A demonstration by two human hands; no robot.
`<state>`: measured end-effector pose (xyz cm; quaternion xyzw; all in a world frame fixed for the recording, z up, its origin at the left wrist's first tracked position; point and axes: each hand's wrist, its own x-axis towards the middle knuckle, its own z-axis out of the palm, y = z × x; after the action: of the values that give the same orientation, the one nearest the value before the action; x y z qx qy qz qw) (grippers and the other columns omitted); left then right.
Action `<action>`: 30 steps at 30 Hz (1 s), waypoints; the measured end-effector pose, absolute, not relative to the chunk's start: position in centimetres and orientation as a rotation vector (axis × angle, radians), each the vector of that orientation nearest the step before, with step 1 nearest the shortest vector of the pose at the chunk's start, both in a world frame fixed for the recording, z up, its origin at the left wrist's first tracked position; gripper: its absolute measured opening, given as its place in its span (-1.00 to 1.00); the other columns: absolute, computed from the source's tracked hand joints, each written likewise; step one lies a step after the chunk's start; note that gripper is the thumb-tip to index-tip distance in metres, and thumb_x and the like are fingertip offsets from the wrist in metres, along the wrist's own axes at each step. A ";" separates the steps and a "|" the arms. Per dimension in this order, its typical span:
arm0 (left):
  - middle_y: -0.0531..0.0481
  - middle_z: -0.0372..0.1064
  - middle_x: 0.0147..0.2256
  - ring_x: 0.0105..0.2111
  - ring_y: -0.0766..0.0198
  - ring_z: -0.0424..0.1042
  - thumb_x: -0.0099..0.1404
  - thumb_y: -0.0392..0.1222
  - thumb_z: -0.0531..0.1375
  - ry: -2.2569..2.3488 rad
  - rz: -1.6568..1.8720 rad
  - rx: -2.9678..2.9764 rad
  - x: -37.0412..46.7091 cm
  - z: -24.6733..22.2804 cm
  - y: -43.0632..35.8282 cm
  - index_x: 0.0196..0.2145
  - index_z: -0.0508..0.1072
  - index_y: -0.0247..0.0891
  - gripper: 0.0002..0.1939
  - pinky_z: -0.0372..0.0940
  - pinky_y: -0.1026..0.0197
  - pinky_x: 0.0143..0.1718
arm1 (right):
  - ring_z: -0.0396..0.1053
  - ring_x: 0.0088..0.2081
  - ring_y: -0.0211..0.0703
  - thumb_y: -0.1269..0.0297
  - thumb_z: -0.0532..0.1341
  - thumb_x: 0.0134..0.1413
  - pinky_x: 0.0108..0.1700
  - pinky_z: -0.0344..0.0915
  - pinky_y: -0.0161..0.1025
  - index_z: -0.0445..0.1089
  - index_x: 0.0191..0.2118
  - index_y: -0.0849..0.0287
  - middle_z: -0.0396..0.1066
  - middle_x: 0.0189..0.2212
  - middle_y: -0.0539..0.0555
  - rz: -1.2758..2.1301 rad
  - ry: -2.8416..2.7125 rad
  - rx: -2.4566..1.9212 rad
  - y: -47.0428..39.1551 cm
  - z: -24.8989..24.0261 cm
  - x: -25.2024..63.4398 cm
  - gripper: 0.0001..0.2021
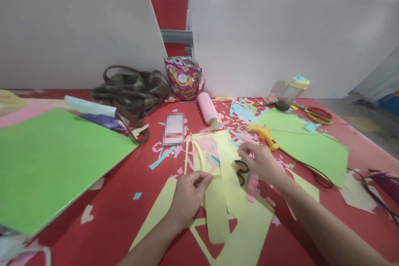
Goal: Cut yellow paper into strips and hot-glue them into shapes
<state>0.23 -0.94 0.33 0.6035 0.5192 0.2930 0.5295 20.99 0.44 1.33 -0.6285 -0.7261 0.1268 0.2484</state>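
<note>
My left hand (190, 193) pinches the end of a thin yellow paper strip (201, 156) between thumb and fingers, above the cut yellow sheets. To its right, my right hand (258, 158) has its fingers drawn together; whatever may be between them is too small to tell. Black-handled scissors (241, 172) lie beside the right hand, their blades partly hidden under a long yellow paper piece (232, 183). Another yellow piece with a rounded end (216, 220) lies below my left hand. A pink strip (252, 187) rests under my right wrist.
Green boards (62, 162) lie left and right on the red table. A yellow glue gun (264, 133) with a black cord is at the right. Farther back are a pink bottle (207, 108), a snack bag (183, 79), a plaid bag (137, 89), a clear jar (293, 91) and red-handled scissors (319, 115).
</note>
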 end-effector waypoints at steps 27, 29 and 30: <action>0.00 0.40 -0.54 -0.51 0.29 0.35 0.10 -0.10 0.03 1.169 0.672 1.460 0.0 0.0 -0.9 -0.53 0.40 -0.30 -0.75 0.24 0.31 -0.48 | 0.00 -0.06 0.11 0.30 0.12 -0.09 -0.22 0.10 -0.09 0.42 -0.42 0.16 0.12 -0.06 0.16 0.074 -2.569 -2.124 13.4 1.8 27.3 -0.86; 0.00 0.40 -0.54 -0.51 0.29 0.35 0.10 -0.10 0.03 1.172 0.667 1.464 0.0 0.0 -0.9 -0.53 0.40 -0.30 -0.75 0.24 0.32 -0.48 | 0.02 -0.09 0.07 0.33 0.10 -0.07 -0.20 0.09 -0.11 0.41 -0.42 0.17 0.14 -0.09 0.17 0.063 -2.584 -2.109 13.5 1.7 27.2 -0.85; 0.00 0.40 -0.54 -0.51 0.29 0.35 0.10 -0.11 0.03 1.173 0.666 1.466 0.0 0.0 -0.9 -0.53 0.40 -0.30 -0.75 0.24 0.32 -0.48 | 0.03 -0.10 0.06 0.34 0.08 -0.06 -0.20 0.09 -0.12 0.41 -0.41 0.18 0.15 -0.10 0.18 0.055 -2.587 -2.103 13.7 1.7 27.2 -0.84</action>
<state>-0.01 -0.88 0.05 0.6177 0.4943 0.2806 0.5435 27.18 13.65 1.67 -0.6278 -0.7722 0.0165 -0.0966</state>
